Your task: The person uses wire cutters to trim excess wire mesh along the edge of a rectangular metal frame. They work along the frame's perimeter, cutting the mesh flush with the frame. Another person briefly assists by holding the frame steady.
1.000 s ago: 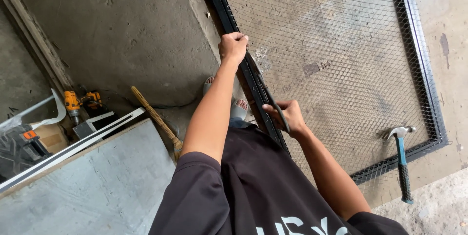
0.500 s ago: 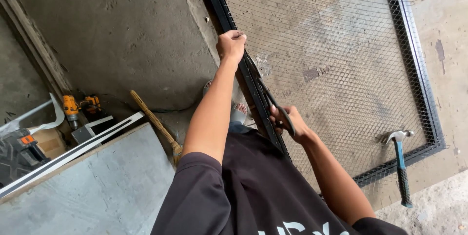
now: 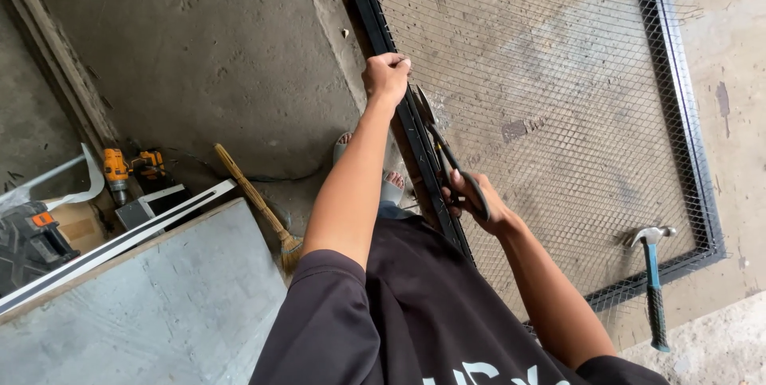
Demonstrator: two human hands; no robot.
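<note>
Down on the concrete floor, with the left hand clamped around the black frame, the right hand, closed on the shears, does best cutting the wire mesh flush along that rail.

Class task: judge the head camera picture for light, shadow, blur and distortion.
Head view: soft, even daylight, no glare; faint shadows on the grey concrete floor; the black-framed wire mesh panel is sharp; the blue-handled claw hammer is crisp; frame edges slant from the tilted camera.
</note>
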